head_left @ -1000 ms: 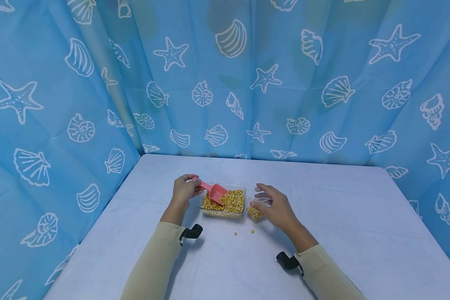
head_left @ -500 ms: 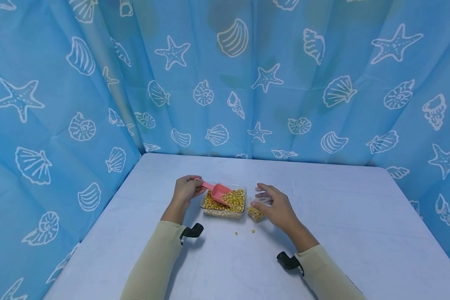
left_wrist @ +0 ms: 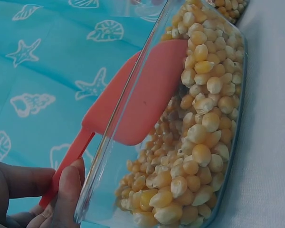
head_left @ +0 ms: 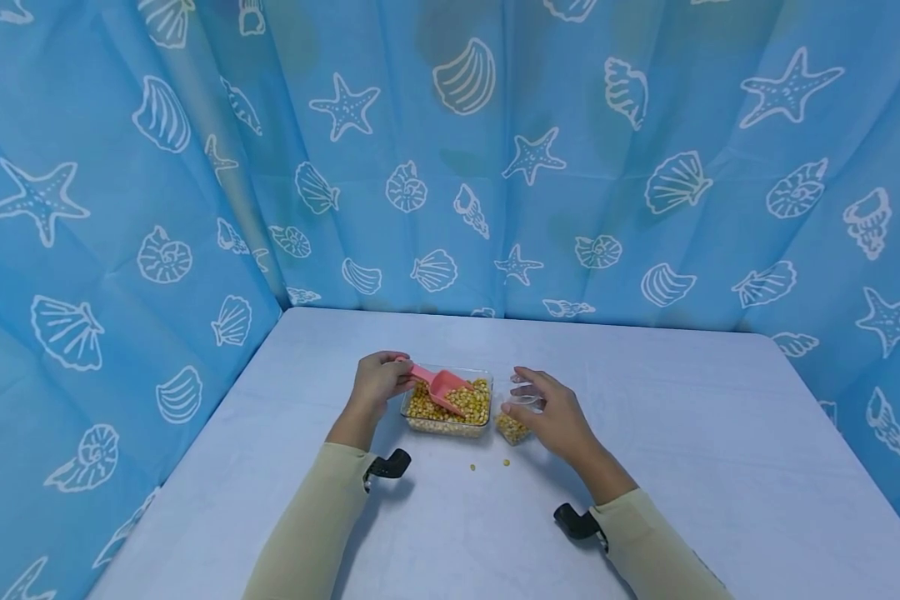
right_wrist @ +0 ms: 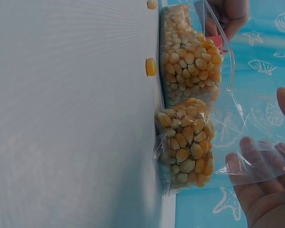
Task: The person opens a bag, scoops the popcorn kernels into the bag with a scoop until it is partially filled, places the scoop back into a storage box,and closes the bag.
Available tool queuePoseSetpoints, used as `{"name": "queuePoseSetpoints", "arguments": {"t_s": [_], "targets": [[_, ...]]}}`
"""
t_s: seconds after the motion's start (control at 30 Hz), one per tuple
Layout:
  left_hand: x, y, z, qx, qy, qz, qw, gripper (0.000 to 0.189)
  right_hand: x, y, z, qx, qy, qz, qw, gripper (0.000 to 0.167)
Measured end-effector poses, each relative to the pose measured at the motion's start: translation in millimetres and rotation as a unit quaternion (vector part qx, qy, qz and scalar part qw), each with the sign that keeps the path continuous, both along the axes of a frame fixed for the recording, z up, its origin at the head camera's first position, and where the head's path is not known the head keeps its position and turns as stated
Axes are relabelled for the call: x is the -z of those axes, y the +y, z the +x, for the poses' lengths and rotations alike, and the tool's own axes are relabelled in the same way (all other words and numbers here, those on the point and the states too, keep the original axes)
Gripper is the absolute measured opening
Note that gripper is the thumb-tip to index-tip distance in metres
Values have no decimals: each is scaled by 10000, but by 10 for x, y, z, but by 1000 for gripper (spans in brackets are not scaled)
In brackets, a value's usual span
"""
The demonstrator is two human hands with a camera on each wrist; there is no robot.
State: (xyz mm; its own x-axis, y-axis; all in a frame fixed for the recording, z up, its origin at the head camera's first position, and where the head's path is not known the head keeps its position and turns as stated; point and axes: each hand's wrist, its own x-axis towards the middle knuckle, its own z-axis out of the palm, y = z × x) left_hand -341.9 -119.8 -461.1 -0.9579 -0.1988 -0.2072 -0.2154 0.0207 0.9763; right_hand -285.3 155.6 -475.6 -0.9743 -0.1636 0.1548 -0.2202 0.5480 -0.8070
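My left hand (head_left: 375, 385) pinches the thin handle of a pink scoop (head_left: 445, 388) between thumb and fingers. The scoop's front edge is sunk among yellow corn kernels (left_wrist: 199, 123) in a clear glass container (head_left: 467, 370), and its handle slants up over the left rim. Just right of the container, a clear plastic bag (right_wrist: 187, 145) with kernels in its bottom stands on the table. My right hand (head_left: 557, 414) curves around the bag's upper part and holds the film spread. In the right wrist view its fingertips (right_wrist: 247, 147) show through the plastic, with the thumb apart from them.
Two loose kernels (head_left: 506, 462) lie on the white-covered table (head_left: 645, 467) in front of the container. A blue curtain with white seashells and starfish (head_left: 405, 183) hangs behind the table and along its sides. Black camera mounts sit at both wrists.
My left hand and the scoop have moved slightly to the right, the scoop pushing further across the kernels. My right hand and the bag stay in place.
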Motion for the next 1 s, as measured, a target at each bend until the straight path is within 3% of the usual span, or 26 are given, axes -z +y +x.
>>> {"name": "queuePoseSetpoints", "arguments": {"t_s": [0.4,0.83,1.0], "targets": [[-15,-64,-4,-21,-114,214,9997,28,12,-3,-6,-74,-73,-40,9999,66],[-31,-129,-60,-141,-208,1002,9947,37,28,7,-16,-120,33,10,9999,67],[-22,-150,-83,-334,-324,1519,9873,37,25,0,-17,-163,41,-47,9998,67]]}}
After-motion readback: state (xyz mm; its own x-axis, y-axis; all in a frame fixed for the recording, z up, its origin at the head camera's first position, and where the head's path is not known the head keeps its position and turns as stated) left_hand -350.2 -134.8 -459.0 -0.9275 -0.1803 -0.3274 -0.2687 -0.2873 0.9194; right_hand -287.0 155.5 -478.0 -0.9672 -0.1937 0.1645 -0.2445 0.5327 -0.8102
